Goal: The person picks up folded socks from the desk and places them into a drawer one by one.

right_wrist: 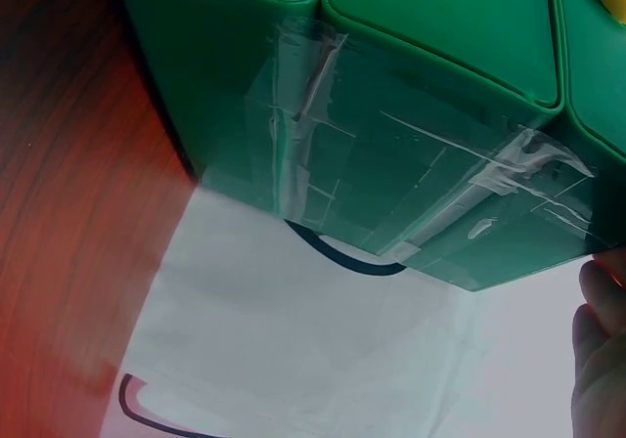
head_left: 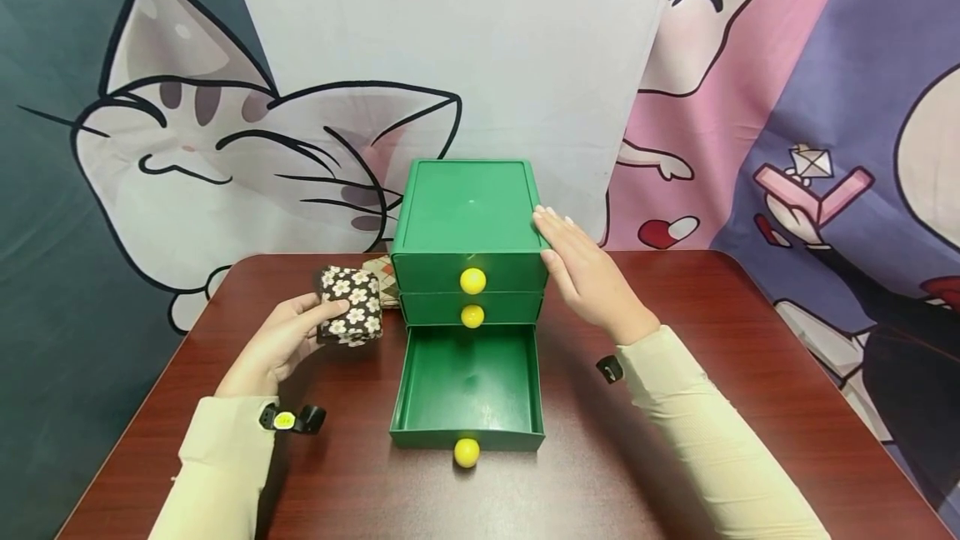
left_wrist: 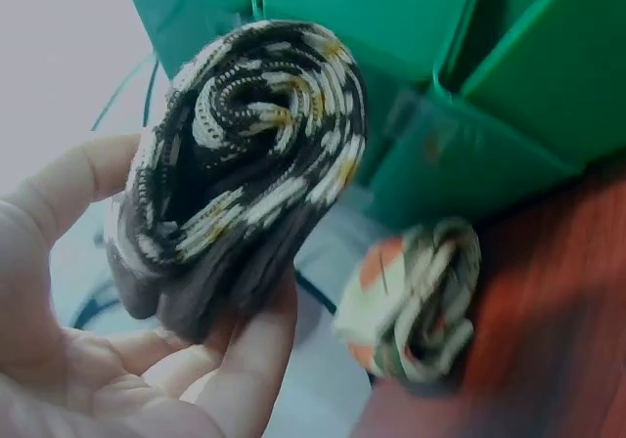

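My left hand [head_left: 281, 336] grips a rolled pair of black socks [head_left: 351, 307] with white flowers, to the left of a green drawer unit [head_left: 468, 215]. In the left wrist view, the spiral end of the rolled socks [left_wrist: 249, 154] faces the camera, thumb on one side and fingers beneath. My right hand [head_left: 592, 277] rests on the unit's upper right edge, fingers straight. The bottom drawer [head_left: 468, 386] is pulled out, its inside bare; the two above it are closed. Yellow round knobs [head_left: 467, 452] mark the drawer fronts.
A second rolled sock bundle [left_wrist: 416, 301], beige with orange and green, lies on the table against the unit's left side, partly hidden in the head view [head_left: 384, 277]. Clear tape [right_wrist: 303, 115] runs along the unit's right side. A printed cloth [head_left: 525, 48] hangs behind the brown table [head_left: 697, 315].
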{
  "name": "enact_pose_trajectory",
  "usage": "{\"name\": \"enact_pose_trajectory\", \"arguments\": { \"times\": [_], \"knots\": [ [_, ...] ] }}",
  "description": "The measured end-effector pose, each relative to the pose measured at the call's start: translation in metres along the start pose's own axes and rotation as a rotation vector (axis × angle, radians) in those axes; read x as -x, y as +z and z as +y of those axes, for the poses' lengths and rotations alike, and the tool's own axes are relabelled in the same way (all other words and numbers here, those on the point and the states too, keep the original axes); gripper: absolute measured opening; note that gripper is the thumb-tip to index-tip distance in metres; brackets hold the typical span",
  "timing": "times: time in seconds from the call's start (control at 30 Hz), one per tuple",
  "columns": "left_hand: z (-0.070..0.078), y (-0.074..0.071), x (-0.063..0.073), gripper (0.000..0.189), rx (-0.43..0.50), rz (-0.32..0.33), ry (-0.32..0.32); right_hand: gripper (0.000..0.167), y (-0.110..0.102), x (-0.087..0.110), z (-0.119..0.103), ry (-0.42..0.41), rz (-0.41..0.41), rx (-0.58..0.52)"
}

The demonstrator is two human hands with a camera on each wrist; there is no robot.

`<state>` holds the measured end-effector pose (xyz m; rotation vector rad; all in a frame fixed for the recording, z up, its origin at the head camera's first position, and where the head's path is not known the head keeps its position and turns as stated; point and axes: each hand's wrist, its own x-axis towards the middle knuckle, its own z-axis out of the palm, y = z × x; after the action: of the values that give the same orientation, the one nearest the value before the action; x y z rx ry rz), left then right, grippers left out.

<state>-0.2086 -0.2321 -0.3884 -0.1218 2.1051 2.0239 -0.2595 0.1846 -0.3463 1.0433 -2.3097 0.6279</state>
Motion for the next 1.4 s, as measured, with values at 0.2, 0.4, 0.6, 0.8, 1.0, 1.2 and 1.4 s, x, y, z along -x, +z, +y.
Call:
{"name": "enact_pose_trajectory", "arguments": {
  "times": [0.2, 0.4, 0.6, 0.8, 1.0, 1.2, 1.4],
  "knots": [
    [0.016, 0.019, 0.016, 0.061, 0.015, -0.08, 0.054, 0.051, 0.001, 0.0, 0.0, 0.003, 0.004, -0.001],
    [0.021, 0.028, 0.025, 0.057, 0.04, -0.113, 0.068, 0.05, 0.001, 0.0, 0.0, 0.009, 0.005, -0.009],
    [0.014, 0.036, 0.031, 0.053, 0.071, -0.192, 0.072, 0.05, 0.0, 0.001, 0.0, 0.016, -0.002, -0.01],
    [0.01, 0.054, 0.034, 0.055, 0.1, -0.27, 0.087, 0.05, -0.001, 0.0, -0.001, 0.019, -0.007, -0.014],
    [0.004, 0.073, 0.033, 0.054, 0.082, -0.319, 0.083, 0.05, 0.002, 0.0, 0.001, 0.017, -0.005, -0.006],
    [-0.003, 0.095, 0.03, 0.059, 0.031, -0.345, 0.033, 0.05, 0.001, 0.0, 0.002, 0.02, -0.004, -0.001],
    [-0.01, 0.12, 0.026, 0.056, -0.025, -0.362, 0.009, 0.05, 0.001, 0.001, 0.001, 0.023, -0.003, -0.009]
  ]
}}
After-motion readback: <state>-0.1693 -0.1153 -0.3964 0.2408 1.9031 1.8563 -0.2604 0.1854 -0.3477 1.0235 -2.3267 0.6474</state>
